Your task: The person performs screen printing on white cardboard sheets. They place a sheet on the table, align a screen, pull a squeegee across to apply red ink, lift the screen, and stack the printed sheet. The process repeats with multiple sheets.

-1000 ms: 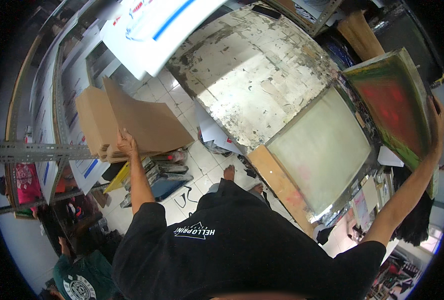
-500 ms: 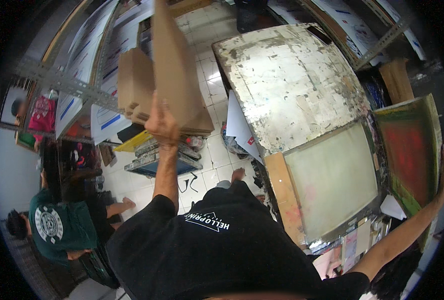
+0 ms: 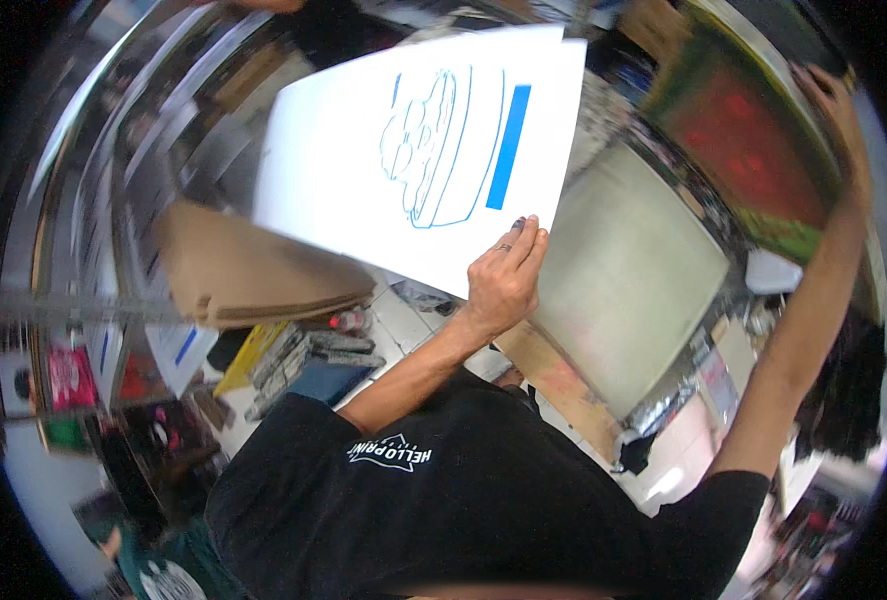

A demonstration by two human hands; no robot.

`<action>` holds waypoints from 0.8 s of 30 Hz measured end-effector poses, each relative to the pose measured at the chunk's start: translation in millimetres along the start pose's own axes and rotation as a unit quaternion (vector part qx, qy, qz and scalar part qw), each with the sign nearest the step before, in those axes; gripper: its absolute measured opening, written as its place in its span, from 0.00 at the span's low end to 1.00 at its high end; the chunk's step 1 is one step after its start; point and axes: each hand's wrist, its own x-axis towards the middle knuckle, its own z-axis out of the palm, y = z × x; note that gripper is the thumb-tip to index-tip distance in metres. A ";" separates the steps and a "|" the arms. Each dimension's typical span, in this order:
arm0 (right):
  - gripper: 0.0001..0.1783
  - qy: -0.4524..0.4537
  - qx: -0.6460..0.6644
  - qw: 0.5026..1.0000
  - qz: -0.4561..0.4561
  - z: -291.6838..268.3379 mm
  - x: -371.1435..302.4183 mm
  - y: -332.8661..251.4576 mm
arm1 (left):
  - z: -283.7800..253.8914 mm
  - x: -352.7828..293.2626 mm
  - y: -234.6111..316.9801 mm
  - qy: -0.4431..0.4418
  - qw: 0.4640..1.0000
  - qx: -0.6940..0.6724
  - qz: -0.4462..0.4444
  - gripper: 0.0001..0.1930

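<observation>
My left hand (image 3: 505, 278) grips the lower right corner of a large white board (image 3: 344, 160). The board carries a blue line drawing and a solid blue bar, and is held tilted over the gap between the table and a stack of brown cardboard (image 3: 264, 265). Fingers lie on its printed face; the thumb is hidden. At the upper right, my right hand (image 3: 832, 105) is closed round the outer edge of a raised printing screen (image 3: 739, 140), which has a red middle and green-yellow borders.
A pale printing bed (image 3: 634, 270) with a wooden strip (image 3: 564, 380) along its near side lies right of centre. Dark frames (image 3: 309, 365) are piled at left, below the cardboard. Shelving with boards fills the far left. Another person (image 3: 164, 560) is at lower left.
My left hand has swung right from the cardboard stack toward the printing bed; the board now shows its white printed face instead of brown. My view has turned, and my right hand stays on the screen.
</observation>
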 end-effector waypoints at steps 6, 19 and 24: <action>0.23 0.057 0.137 0.983 0.104 -61.1 -20.6 -117.8 | 109.5 -43.3 71.2 -0.285 0.958 -0.032 0.015 0.29; 0.29 0.069 0.127 0.984 0.103 -50.1 -21.4 -100.0 | 142.0 -32.4 -8.6 -0.356 0.930 0.065 -0.064 0.58; 0.27 0.077 0.169 0.981 0.052 -53.5 -26.2 -100.1 | 194.6 8.3 -108.4 -0.464 0.855 0.164 -0.163 0.67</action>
